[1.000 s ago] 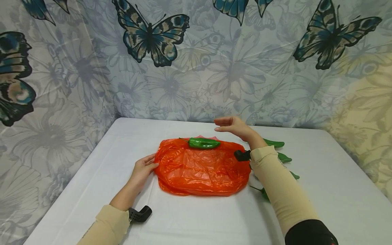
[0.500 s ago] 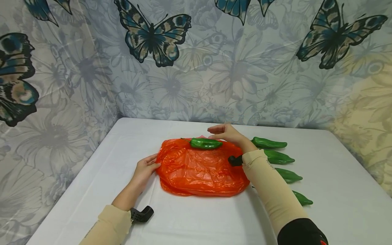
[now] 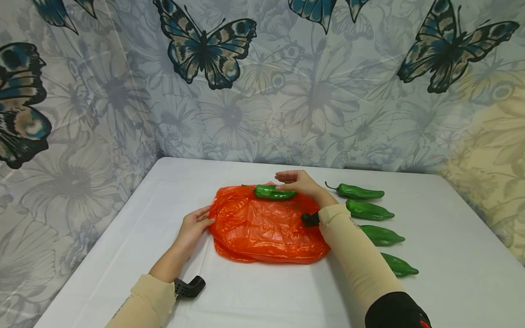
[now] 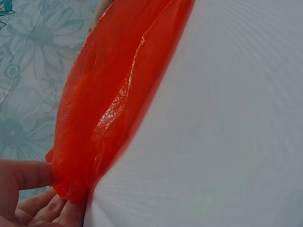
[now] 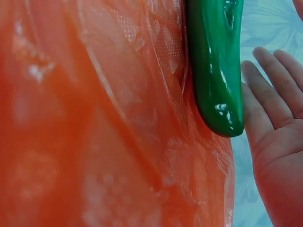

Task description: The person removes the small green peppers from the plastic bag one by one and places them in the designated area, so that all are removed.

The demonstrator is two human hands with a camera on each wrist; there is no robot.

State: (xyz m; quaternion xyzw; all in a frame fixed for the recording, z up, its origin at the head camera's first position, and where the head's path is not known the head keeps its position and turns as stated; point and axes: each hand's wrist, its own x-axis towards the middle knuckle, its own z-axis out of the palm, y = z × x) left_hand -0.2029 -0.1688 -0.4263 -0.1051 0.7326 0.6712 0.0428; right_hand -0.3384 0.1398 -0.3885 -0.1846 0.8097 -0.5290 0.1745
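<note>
An orange-red plastic bag (image 3: 266,232) lies crumpled in the middle of the table. My left hand (image 3: 193,228) pinches its left edge; in the left wrist view the thumb (image 4: 33,175) is on one side of the plastic, the fingers on the other. On the bag's far edge rests a glossy green pepper (image 3: 272,192), its stem pointing left. Just behind the pepper's right end is my right hand (image 3: 301,183). The right wrist view shows its fingers extended beside the pepper (image 5: 215,71), holding nothing.
Several more green peppers lie in a column right of the bag, among them the farthest pepper (image 3: 361,192) and the nearest pepper (image 3: 398,265), partly behind the right sleeve (image 3: 357,250). White cloth covers the table (image 3: 246,291). A butterfly-patterned curtain (image 3: 287,114) hangs behind it.
My right hand has moved left and lowered to the pepper on the bag. Its arm now covers less of the pepper column. The left hand keeps its pinch on the bag.
</note>
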